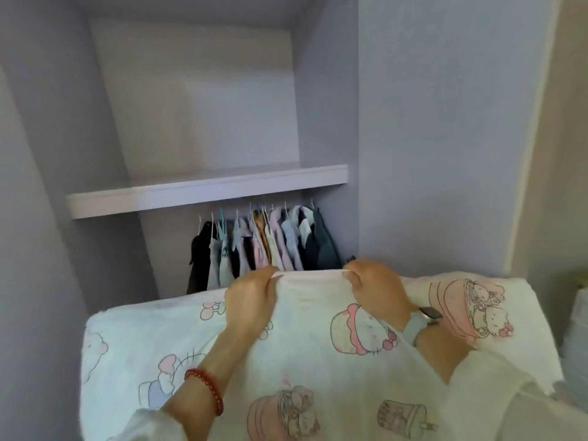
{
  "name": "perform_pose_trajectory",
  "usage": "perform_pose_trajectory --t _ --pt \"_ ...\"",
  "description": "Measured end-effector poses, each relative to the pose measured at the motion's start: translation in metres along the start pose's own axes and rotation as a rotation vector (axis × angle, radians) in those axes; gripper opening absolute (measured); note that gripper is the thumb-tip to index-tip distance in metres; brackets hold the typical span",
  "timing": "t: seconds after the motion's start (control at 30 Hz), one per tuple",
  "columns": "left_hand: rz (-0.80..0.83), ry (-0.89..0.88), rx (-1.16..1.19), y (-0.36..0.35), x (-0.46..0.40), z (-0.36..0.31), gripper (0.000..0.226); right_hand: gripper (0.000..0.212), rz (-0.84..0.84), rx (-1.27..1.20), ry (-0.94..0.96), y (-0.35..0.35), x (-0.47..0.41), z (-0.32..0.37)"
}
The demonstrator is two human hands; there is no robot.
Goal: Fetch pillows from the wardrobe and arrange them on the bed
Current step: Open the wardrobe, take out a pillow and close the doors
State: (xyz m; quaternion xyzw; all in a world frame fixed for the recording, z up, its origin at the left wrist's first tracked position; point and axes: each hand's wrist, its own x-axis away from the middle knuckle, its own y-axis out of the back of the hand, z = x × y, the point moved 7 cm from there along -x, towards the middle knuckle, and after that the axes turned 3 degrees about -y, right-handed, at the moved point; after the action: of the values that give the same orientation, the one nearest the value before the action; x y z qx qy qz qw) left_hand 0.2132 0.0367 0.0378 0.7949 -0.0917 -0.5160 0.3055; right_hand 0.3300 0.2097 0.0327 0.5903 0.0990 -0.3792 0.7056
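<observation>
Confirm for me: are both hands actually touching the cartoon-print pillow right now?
Touching. The head view shows the left hand and the right hand each pinching the far edge of the pillow, fingers curled over the fabric.

One pillow (318,361), two hands (251,300) (375,288), one shelf (206,189).

**Wardrobe shelf bare, clothes on hangers below**

The pale shelf (206,189) runs across the open wardrobe (445,138), its top showing only its own surface. Just beneath it, a packed row of clothes (264,243) dangles from hangers, dark pieces at both ends.
</observation>
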Motion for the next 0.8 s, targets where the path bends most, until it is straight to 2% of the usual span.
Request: perform_pose_trajectory --t 0.1,0.17,0.23,0.3,0.37,0.43,0.53,0.63,0.7,0.8 --pt "0.078 -0.042 0.068 -0.033 0.014 -0.017 0.023 0.017 -0.024 -0.03 -0.072 0.009 0.032 -0.023" --pt "0.107 -0.086 0.113 -0.049 0.023 -0.031 0.032 0.024 -0.178 -0.08 -0.127 0.026 0.055 -0.04" --pt "0.116 -0.164 0.157 -0.062 0.032 -0.047 0.033 0.036 -0.382 -0.103 -0.209 0.049 0.076 -0.06" --pt "0.134 -0.236 0.184 -0.075 0.042 -0.059 0.036 0.046 -0.555 -0.041 -0.305 0.072 0.093 -0.082" --pt "0.164 -0.29 0.192 -0.089 0.048 -0.066 0.036 0.059 -0.643 0.036 -0.44 0.086 0.1 -0.109" --pt "0.192 -0.324 0.203 -0.101 0.051 -0.069 0.035 0.07 -0.588 -0.005 -0.565 0.083 0.094 -0.136" --pt "0.191 -0.361 0.204 -0.104 0.053 -0.073 0.037 0.074 -0.464 -0.132 -0.602 0.068 0.076 -0.152" --pt "0.188 -0.388 0.185 -0.099 0.053 -0.074 0.037 0.072 -0.547 -0.147 -0.645 0.066 0.076 -0.147" --pt "0.194 -0.398 0.173 -0.093 0.053 -0.072 0.037 0.071 -0.587 -0.161 -0.623 0.062 0.083 -0.133" --pt "0.196 -0.4 0.169 -0.083 0.057 -0.065 0.036 0.068 -0.582 -0.237 -0.489 0.045 0.094 -0.097"
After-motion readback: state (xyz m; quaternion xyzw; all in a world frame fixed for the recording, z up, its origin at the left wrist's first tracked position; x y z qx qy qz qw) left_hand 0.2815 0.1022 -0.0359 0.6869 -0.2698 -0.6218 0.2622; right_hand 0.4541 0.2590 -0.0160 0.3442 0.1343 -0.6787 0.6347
